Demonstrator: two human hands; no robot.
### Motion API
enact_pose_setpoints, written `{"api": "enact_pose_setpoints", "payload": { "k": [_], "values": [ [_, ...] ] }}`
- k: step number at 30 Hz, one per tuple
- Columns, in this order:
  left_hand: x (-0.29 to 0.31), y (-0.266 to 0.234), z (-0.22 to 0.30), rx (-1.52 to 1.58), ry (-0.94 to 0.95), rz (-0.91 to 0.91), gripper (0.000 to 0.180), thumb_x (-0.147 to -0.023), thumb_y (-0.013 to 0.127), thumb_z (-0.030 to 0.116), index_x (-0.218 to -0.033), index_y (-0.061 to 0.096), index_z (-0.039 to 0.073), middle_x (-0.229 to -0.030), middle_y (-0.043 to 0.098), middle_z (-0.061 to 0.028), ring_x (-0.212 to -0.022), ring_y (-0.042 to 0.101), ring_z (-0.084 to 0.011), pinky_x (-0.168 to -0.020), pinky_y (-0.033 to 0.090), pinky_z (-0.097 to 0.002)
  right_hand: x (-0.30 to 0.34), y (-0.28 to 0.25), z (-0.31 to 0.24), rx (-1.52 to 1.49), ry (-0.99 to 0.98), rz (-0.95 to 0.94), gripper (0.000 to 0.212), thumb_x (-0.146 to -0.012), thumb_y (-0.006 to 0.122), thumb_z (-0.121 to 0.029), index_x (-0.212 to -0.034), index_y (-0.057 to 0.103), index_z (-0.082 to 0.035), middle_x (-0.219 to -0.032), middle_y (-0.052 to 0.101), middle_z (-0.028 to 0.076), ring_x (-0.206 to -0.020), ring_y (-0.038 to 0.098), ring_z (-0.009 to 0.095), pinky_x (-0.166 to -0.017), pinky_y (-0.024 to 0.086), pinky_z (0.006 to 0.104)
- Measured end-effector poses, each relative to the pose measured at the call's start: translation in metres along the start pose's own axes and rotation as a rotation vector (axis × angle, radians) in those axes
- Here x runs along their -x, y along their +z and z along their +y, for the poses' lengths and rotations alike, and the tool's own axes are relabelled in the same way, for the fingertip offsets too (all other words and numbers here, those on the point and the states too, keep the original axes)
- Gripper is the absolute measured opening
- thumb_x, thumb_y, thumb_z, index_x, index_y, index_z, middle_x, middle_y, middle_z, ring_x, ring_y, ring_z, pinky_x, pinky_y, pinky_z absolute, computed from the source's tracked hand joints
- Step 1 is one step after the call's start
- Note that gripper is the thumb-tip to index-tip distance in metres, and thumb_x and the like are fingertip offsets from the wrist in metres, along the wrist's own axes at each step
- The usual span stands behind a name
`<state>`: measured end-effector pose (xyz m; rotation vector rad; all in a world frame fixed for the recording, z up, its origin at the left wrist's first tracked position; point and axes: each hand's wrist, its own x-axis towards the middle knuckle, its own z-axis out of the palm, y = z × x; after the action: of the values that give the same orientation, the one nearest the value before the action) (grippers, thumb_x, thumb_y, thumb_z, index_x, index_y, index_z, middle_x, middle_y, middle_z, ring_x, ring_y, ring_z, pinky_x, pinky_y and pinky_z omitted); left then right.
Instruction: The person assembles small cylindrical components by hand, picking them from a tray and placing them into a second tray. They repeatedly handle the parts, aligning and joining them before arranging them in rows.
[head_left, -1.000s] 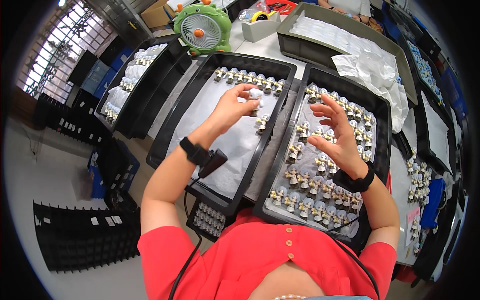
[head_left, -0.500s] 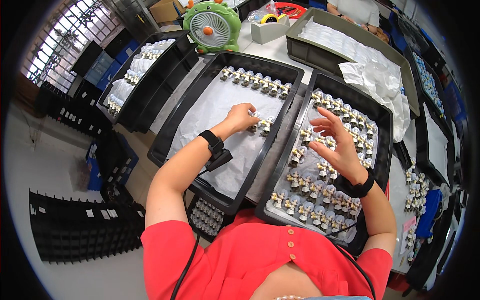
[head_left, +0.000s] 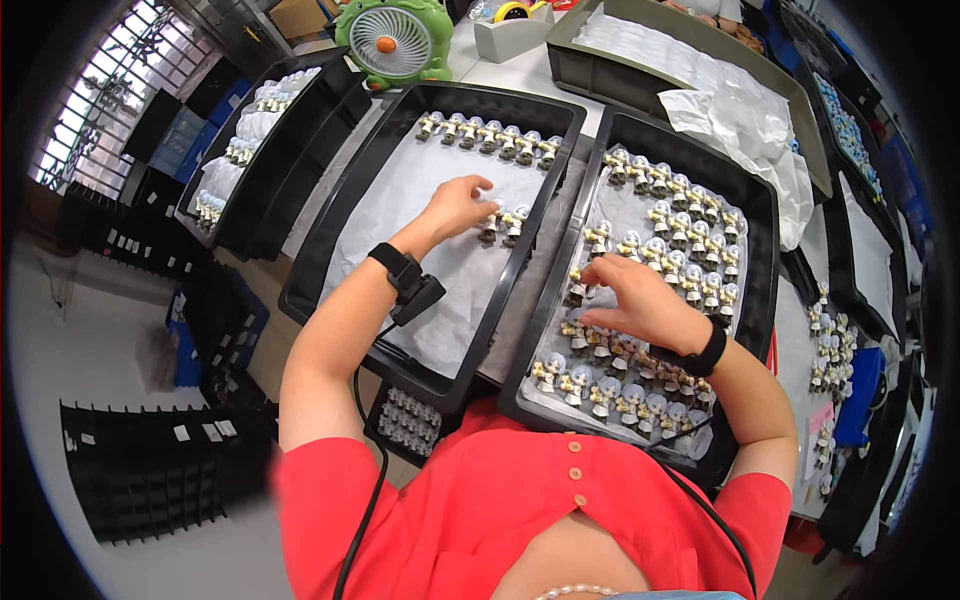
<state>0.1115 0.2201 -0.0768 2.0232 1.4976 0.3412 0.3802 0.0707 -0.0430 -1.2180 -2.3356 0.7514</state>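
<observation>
My left hand [head_left: 460, 208] is over the left black tray [head_left: 298, 290], its fingers apart and holding nothing. Just beside its fingertips, two small figurines with pale hair and white-and-gold clothing, the nearer one [head_left: 489, 222] and its neighbour [head_left: 514, 226], stand on white paper lining. Along that tray's far end runs a row of similar figurines [head_left: 490, 137]. Over the right black tray [head_left: 768, 250], my right hand [head_left: 645, 305] has thumb and fingers parted. A figurine [head_left: 577, 287] is right by its fingertips. Several rows of figurines fill this tray; my hand hides some of them.
A green fan [head_left: 392, 45] stands beyond the left tray. An olive bin [head_left: 560, 75] with white wrapping and crumpled paper [head_left: 745, 150] lies at the far right. Another black bin [head_left: 300, 160] of figurines is at left. Loose figurines [head_left: 832, 345] stand on the right table.
My left hand has drawn slightly away from the two figurines and its fingers have parted. My right hand has come down and leftward toward the figurines at the right tray's left side. The view has shifted a little.
</observation>
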Motion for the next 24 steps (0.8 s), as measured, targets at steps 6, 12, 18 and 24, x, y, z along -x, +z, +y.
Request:
{"api": "enact_pose_setpoints", "payload": {
  "k": [6,12,18,24],
  "values": [
    [0.043,-0.030,0.075,0.554,0.140,-0.106,0.039,-0.086,0.066,0.019,-0.121,0.057,0.005,-0.113,0.058,-0.0064,-0.095,0.058,-0.0114,-0.083,0.046,-0.0258,-0.005,0.017,0.016,0.186,0.089,0.148,0.047,-0.071,0.073,-0.020,-0.109,0.052,-0.002,-0.096,0.054,0.017,-0.094,0.055,0.033,-0.079,0.046,0.0398],
    [0.092,-0.013,0.131,0.820,0.344,-0.397,0.038,-0.088,0.064,0.014,-0.123,0.053,0.003,-0.116,0.057,-0.0033,-0.101,0.053,-0.0096,-0.087,0.045,-0.0258,-0.010,0.032,0.022,0.128,0.071,0.129,0.057,-0.067,0.077,-0.024,-0.112,0.048,-0.002,-0.099,0.056,0.017,-0.093,0.057,0.034,-0.078,0.047,0.0422],
    [0.085,0.007,0.131,0.895,0.278,-0.326,0.038,-0.088,0.062,0.013,-0.123,0.053,0.002,-0.115,0.057,-0.0040,-0.105,0.052,-0.0112,-0.092,0.043,-0.0272,-0.010,0.030,0.023,0.033,0.092,0.137,0.067,-0.065,0.075,-0.019,-0.120,0.041,0.001,-0.103,0.056,0.022,-0.094,0.057,0.039,-0.081,0.048,0.0442],
    [0.075,0.016,0.111,0.958,0.184,-0.212,0.045,-0.090,0.059,0.014,-0.132,0.046,0.006,-0.117,0.054,-0.0039,-0.108,0.049,-0.0107,-0.092,0.042,-0.0269,-0.005,-0.017,-0.008,-0.188,0.057,0.276,0.097,-0.066,0.078,-0.016,-0.145,0.021,-0.013,-0.111,0.058,0.021,-0.092,0.062,0.032,-0.084,0.051,0.0360]
  ]
}}
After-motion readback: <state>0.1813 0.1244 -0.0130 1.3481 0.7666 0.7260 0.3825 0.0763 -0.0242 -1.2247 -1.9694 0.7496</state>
